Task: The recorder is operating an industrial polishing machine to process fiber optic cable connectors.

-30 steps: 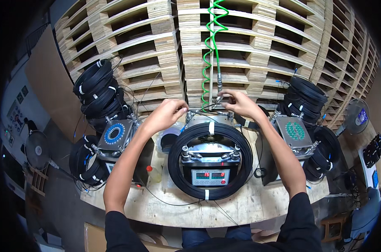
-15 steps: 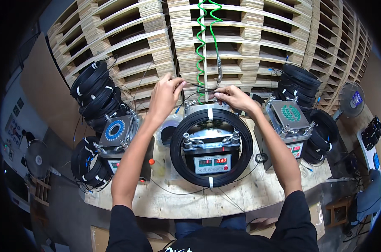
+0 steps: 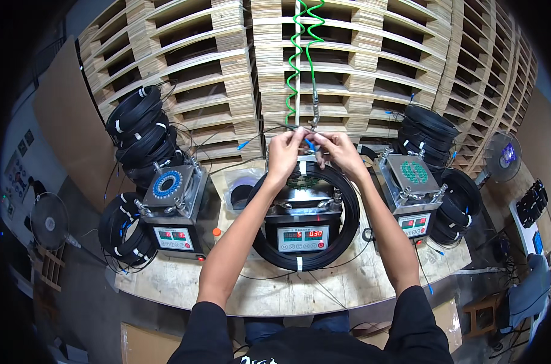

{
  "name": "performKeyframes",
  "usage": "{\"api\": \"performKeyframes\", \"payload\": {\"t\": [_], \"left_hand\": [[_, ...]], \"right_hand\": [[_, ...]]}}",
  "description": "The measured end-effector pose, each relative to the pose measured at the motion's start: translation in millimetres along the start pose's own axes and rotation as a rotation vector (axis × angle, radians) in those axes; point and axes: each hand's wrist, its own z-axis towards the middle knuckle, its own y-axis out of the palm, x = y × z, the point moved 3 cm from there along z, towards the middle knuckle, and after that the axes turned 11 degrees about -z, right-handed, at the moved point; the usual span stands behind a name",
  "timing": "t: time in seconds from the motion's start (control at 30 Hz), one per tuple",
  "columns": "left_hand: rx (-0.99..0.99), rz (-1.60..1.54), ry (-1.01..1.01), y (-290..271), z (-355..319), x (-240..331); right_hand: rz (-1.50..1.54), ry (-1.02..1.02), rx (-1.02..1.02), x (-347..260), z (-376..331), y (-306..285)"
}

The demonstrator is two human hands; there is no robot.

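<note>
My left hand [image 3: 284,155] and my right hand [image 3: 341,156] are close together above the back of the middle bench machine [image 3: 304,238]. Both have their fingertips closed on a thin black cable [image 3: 269,130]. A blue connector [image 3: 310,145] shows between the fingers; which hand holds it is hard to make out. Another blue connector [image 3: 243,145] dangles in the air left of my left hand. Below them, a large coil of black cable [image 3: 299,263], tied with white bands, leans upright around the front of the middle machine, whose lit red display shows through the ring.
A left machine [image 3: 173,238] bears a blue ring of fittings; a right machine [image 3: 414,224] bears green ones. Cable coils are stacked at left [image 3: 136,115] and right [image 3: 430,124]. A green spiral air hose [image 3: 312,57] hangs before wooden pallets [image 3: 348,27]. An orange-capped bottle [image 3: 216,232] stands on the bench.
My left hand has moved right and down, close to my right hand, which shifted slightly right and down. The dangling blue connector has swung left and up. Blue now shows between my fingers.
</note>
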Motion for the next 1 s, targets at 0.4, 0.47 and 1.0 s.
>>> {"api": "performKeyframes", "payload": {"t": [0.4,0.47,1.0], "left_hand": [[-0.088,0.351,0.119,-52,20,10],[-0.214,0.499,0.100,-52,31,6],[-0.348,0.108,-0.225,-17,52,5]], "right_hand": [[-0.331,-0.027,0.201,-4,-35,-69],[-0.298,-0.018,0.186,-12,-34,-73],[-0.718,-0.192,0.289,-29,-12,-19]]}}
